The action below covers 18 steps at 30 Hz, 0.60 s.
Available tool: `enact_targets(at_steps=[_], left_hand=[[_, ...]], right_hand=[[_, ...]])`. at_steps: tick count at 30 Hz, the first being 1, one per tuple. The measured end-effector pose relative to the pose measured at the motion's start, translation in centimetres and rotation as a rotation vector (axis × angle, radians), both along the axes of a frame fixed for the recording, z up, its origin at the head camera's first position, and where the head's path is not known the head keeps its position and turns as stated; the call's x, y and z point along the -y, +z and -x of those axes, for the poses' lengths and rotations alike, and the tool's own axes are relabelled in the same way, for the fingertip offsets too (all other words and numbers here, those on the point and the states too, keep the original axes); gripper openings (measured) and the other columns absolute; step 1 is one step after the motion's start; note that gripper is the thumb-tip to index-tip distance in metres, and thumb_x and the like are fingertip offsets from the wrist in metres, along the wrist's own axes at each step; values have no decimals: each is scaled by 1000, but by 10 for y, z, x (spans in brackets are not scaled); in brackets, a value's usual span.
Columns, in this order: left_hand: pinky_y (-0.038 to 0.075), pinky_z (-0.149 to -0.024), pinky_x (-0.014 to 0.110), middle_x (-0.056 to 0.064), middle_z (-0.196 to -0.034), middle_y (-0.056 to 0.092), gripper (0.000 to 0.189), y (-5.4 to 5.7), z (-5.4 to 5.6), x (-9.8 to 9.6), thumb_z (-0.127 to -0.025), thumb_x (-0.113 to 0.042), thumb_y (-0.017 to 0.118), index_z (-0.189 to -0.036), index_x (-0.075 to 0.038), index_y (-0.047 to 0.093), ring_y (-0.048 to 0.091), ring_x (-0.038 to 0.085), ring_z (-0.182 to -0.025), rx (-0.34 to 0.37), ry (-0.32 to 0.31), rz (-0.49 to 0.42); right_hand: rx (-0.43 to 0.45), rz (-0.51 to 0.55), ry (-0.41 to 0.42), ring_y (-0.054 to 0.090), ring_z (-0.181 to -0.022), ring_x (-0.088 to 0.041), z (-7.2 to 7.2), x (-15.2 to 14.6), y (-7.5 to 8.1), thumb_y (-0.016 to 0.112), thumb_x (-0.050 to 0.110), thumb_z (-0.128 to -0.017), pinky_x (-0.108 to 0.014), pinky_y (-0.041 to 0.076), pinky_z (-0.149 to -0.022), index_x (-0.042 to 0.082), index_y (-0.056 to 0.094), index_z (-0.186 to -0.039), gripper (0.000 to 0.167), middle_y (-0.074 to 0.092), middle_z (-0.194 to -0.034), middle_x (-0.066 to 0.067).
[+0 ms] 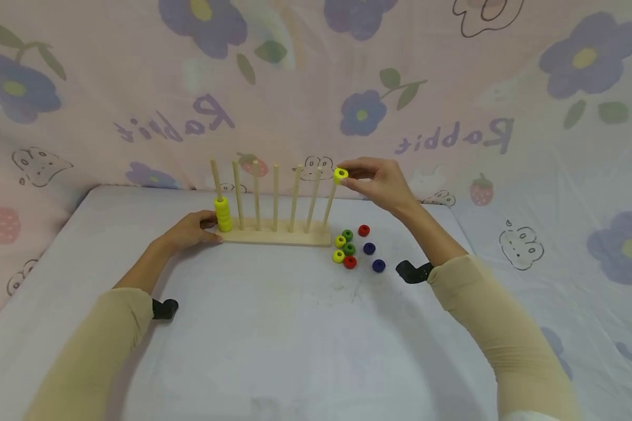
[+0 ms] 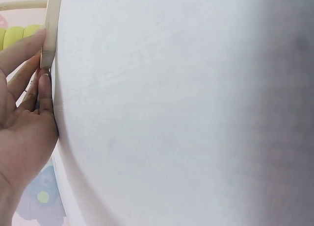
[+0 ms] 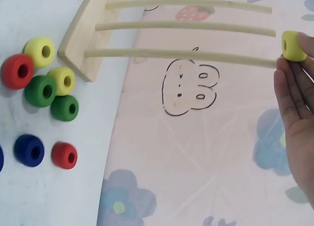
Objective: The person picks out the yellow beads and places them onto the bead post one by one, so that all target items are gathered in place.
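Observation:
A wooden peg rack (image 1: 274, 234) stands on the table, with several upright pegs in a row. Yellow beads (image 1: 223, 215) are stacked on its leftmost peg. My left hand (image 1: 191, 229) holds the left end of the rack's base, thumb and fingers at its edges; the left wrist view shows this hand (image 2: 27, 133) low against the tabletop. Between thumb and fingers my right hand (image 1: 381, 182) pinches a yellow bead (image 1: 340, 176) near the top of the rightmost peg. In the right wrist view that bead (image 3: 293, 46) is beside the peg tips.
Loose red, green, yellow and blue beads lie right of the rack, among them a red bead (image 1: 350, 262), a green bead (image 1: 347, 235) and a blue bead (image 1: 378, 266). A patterned cloth (image 1: 295, 88) hangs behind the white-covered table (image 1: 274, 327).

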<state>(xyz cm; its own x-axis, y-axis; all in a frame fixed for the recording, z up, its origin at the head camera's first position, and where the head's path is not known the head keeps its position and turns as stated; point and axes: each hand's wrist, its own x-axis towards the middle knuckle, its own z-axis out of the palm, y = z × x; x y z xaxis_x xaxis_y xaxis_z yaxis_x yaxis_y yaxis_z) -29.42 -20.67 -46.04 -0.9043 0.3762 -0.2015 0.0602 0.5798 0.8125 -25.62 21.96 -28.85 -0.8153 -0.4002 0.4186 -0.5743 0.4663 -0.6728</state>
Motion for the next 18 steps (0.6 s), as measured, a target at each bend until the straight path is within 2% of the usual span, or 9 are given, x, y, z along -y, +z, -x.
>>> enact_targets(at_steps=[4, 9, 14, 18], left_hand=[[24, -119, 53, 27, -152, 38, 76, 1, 1, -1, -88, -15, 77, -148, 6, 36, 34, 41, -141, -7, -6, -26], [24, -119, 54, 28, -152, 37, 77, 7, 2, -1, -88, -14, 77, -149, 6, 35, 33, 42, -141, -9, -7, -31], [24, -119, 53, 28, -152, 36, 78, 3, 1, -1, -88, -15, 77, -149, 6, 34, 34, 42, -141, 8, 5, -5], [24, -119, 53, 28, -152, 37, 77, 1, 0, -1, -88, -16, 77, -149, 5, 35, 34, 41, -141, 7, 8, 1]], right_hand=[[-34, 1, 21, 69, -95, -26, -9, 18, 17, 71, -3, -88, -30, 57, -90, -7, 69, -115, 27, 71, -110, -19], [-45, 22, 55, 70, -94, -23, -8, 38, 30, 71, -2, -88, -32, 57, -90, -7, 69, -116, 28, 71, -112, -19], [-41, 31, 80, 70, -93, -27, -4, 54, 33, 71, -4, -88, -33, 58, -87, -9, 69, -114, 27, 72, -111, -20], [-48, 36, 98, 71, -93, -26, 14, 60, 24, 73, -1, -88, -30, 58, -85, -7, 71, -114, 27, 72, -111, -18]])
